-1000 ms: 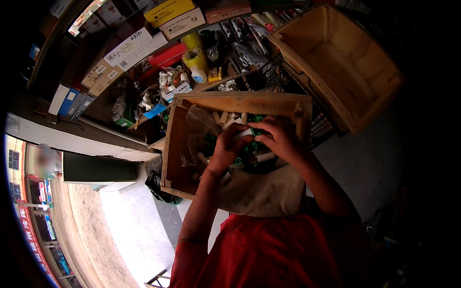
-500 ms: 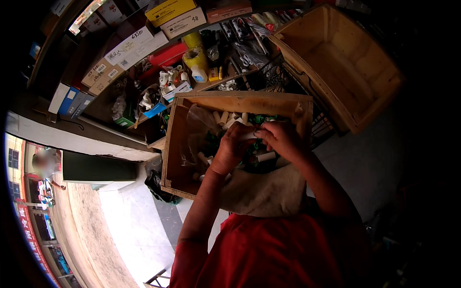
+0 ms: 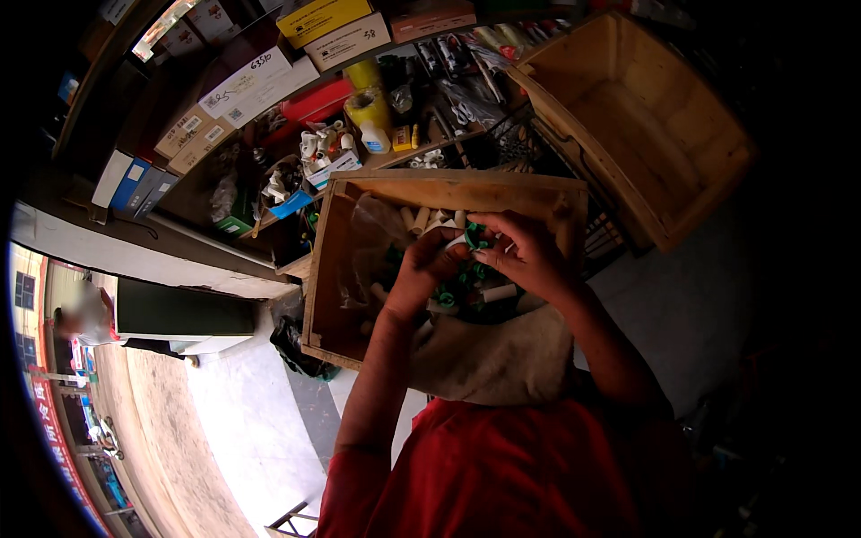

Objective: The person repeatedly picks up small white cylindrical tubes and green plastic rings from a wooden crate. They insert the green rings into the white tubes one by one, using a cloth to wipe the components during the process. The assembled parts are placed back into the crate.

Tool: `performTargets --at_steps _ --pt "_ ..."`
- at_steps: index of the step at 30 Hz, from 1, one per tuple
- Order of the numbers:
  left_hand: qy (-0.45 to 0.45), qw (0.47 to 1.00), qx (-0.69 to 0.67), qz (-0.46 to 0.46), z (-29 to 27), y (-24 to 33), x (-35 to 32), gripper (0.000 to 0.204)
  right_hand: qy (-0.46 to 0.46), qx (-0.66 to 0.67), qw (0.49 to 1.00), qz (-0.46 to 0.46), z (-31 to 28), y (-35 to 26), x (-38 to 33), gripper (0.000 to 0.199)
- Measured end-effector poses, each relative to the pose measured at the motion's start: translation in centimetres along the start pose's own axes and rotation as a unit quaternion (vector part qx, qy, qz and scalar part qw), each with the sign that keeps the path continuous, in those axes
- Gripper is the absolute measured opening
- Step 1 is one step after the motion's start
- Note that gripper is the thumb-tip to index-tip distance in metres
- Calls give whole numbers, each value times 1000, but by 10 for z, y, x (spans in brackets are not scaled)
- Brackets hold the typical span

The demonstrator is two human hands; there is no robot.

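Observation:
Over a wooden box point(image 3: 457, 182), my hands meet with small plastic parts between them. My left hand point(image 3: 421, 269) is closed on a short white plastic tube point(image 3: 456, 241). Thumb and fingers of my right hand point(image 3: 531, 255) grip a green plastic piece point(image 3: 477, 237) at the tube's right end; whether the two are joined I cannot tell. Below in the box lie several white tubes point(image 3: 499, 292) and green plastic pieces point(image 3: 446, 296). Clear plastic film point(image 3: 359, 269) lines its left side. A tan cloth point(image 3: 489, 359) hangs over its near edge.
A second wooden box point(image 3: 650, 117) stands tilted at the back right. Behind the work, a shelf holds cartons point(image 3: 247, 85), white fittings point(image 3: 318, 148) and a yellow roll point(image 3: 368, 112). Far left outside, a person point(image 3: 90, 314) is in view.
The green piece now shows in my right hand at the end of the white tube. My right fingers have risen and spread around it. The person outside has shifted.

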State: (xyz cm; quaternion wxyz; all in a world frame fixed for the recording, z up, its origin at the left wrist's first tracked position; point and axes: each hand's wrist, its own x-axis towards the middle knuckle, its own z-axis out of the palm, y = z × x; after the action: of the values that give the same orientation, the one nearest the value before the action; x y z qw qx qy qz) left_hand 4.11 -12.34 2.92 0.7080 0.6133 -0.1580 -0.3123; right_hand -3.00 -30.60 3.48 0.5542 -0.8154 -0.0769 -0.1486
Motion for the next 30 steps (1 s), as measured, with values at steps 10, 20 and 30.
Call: performTargets --at_steps 10,20,30 --pt "-64 996 -56 -2 -7 -14 1 21 -52 140 983 105 -5 5 1 33" --pt "-75 996 -37 21 -10 -22 4 19 -8 87 987 133 -1 9 -3 20" --pt "-14 996 30 79 5 -14 2 23 22 -44 983 176 -4 2 3 30"
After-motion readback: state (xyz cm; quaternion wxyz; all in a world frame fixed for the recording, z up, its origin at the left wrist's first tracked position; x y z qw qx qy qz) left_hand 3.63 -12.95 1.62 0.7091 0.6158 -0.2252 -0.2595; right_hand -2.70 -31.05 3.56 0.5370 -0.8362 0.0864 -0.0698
